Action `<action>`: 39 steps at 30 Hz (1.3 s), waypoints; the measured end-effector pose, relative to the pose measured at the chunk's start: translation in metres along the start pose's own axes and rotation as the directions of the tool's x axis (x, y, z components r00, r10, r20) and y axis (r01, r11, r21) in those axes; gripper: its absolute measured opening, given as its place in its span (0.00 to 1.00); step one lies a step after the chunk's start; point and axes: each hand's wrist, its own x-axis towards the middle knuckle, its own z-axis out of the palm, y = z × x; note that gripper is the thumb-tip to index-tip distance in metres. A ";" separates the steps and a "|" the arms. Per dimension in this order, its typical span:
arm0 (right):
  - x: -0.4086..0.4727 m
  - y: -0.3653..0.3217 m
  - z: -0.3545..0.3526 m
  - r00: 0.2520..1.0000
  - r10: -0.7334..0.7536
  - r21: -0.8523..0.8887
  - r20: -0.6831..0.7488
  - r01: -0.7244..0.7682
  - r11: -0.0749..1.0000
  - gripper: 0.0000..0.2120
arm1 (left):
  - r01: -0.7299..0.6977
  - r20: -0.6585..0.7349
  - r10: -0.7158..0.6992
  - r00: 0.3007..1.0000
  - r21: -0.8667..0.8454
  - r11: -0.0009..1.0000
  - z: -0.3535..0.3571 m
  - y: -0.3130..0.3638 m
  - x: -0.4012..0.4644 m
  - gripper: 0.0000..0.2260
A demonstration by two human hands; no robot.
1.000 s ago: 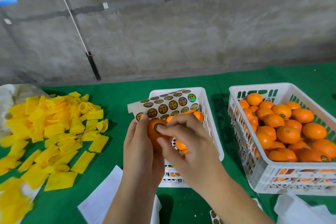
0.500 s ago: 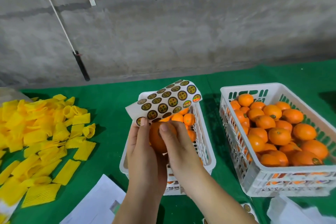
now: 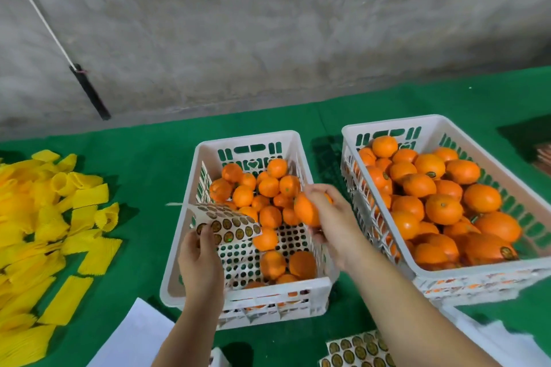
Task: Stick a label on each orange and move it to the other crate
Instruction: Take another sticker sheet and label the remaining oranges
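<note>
Orange (image 3: pixel 307 211) gripped in right hand (image 3: pixel 331 217), above the middle crate's (image 3: pixel 247 140) right edge, near the fuller right crate (image 3: pixel 387 125). Left hand (image 3: pixel 199 259) pinches label sheet (image 3: pixel 226 225) over the middle crate. Yellow foam nets (image 3: pixel 53 217) at left.

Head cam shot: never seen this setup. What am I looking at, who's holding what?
No robot here: a person works bare-handed, and the single picture comes from a camera worn on their head, looking down at a green table. The right hand has its grip round an orange over the near white crate, which is partly filled. The left hand pinches a sticker sheet of round labels. A fuller second crate stands to the right; some oranges in it show labels. Yellow foam sleeves lie on the left, with another label sheet at the near edge.
</note>
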 end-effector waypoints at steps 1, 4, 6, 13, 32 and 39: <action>0.014 -0.003 -0.014 0.999 -0.006 -0.025 -0.046 0.005 1.000 0.04 | -0.049 0.027 0.047 0.999 0.056 0.997 0.002 -0.003 0.003 0.12; 0.060 -0.018 -0.059 0.976 -0.024 -0.056 -0.216 0.012 0.998 0.08 | -0.172 0.114 0.152 0.982 0.200 0.965 0.009 -0.007 0.004 0.11; 0.088 -0.032 -0.092 0.935 -0.037 -0.036 -0.353 0.026 0.999 0.16 | -0.259 0.150 0.225 0.963 0.271 0.927 0.010 -0.011 0.004 0.13; 0.128 -0.042 -0.144 0.750 -0.136 -0.175 -0.648 0.027 0.984 0.53 | -0.299 0.191 0.246 0.950 0.337 0.893 0.012 -0.013 0.000 0.09; 0.056 0.080 0.051 0.829 0.523 -0.924 0.198 0.337 -0.183 0.25 | -0.129 0.078 0.113 0.991 0.260 0.957 0.014 -0.015 0.002 0.10; 0.067 0.099 0.048 0.842 0.528 -0.917 0.111 0.292 -0.273 0.30 | -0.141 0.126 0.113 0.985 0.243 0.960 0.013 -0.012 -0.001 0.10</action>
